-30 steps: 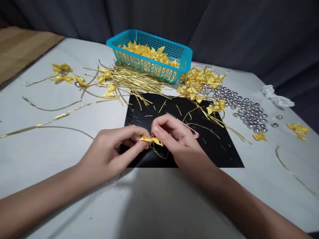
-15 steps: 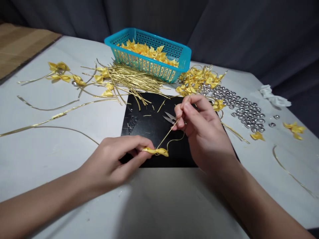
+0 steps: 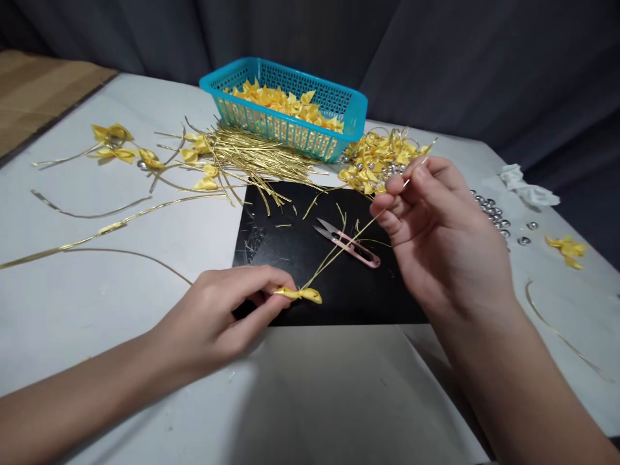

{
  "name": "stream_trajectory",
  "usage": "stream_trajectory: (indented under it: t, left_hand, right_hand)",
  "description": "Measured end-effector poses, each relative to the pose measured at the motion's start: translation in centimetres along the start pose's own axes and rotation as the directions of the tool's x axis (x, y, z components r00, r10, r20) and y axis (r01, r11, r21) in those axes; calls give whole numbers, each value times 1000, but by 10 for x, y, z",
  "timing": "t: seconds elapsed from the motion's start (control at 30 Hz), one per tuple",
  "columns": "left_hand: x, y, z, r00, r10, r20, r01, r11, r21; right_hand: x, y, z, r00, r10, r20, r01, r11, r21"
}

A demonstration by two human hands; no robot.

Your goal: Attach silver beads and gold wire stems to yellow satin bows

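Between thumb and fingers, my left hand [image 3: 242,307] pinches a small yellow ribbon bow [image 3: 306,294] over the front of a black mat [image 3: 285,242]. Thin gold cord [image 3: 334,253] runs from the middle of the bow up to the right. My right hand [image 3: 431,226] is closed on that cord and holds it stretched, higher than the bow. Lying on the mat behind the cord is a pair of pink-handled thread snips [image 3: 349,243]. Short cord ends lie around the snips.
At the back, a blue basket [image 3: 285,124] holds yellow ribbon pieces. Cut gold cords [image 3: 256,152] are heaped before it. Finished-looking yellow bows [image 3: 378,158] pile to its right. Silver beads [image 3: 491,210] lie right of my hand, near a white crumpled piece [image 3: 527,184].
My right hand has moved right and upward, drawing the cord out longer and straighter from the bow. More of the snips now shows. My left hand stays nearly still.
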State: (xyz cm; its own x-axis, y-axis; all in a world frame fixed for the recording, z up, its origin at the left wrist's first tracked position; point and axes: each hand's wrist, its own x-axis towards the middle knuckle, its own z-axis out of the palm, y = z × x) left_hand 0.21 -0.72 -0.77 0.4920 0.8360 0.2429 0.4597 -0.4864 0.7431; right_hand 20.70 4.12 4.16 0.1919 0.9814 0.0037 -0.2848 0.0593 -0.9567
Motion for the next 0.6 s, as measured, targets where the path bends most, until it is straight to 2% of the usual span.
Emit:
stream_trajectory:
  t: [0.07,0.43,0.5,0.6]
  left_hand:
    - [0,1,0,1000,-11,2,11,1000,4]
    - [3,2,-1,997,-70,-28,70,998,6]
    - [3,1,0,998,-61,-35,63,997,45]
    - [1,0,0,1000,-1,-22,3,994,106]
  right_hand:
    - [2,-3,-1,999,-9,-41,9,1000,10]
    - [1,-9,1,999,9,-50,-7,999,40]
    - [2,-13,-1,998,8,-68,-5,999,47]
    - [7,-21,-8,993,-64,-102,68,997,34]
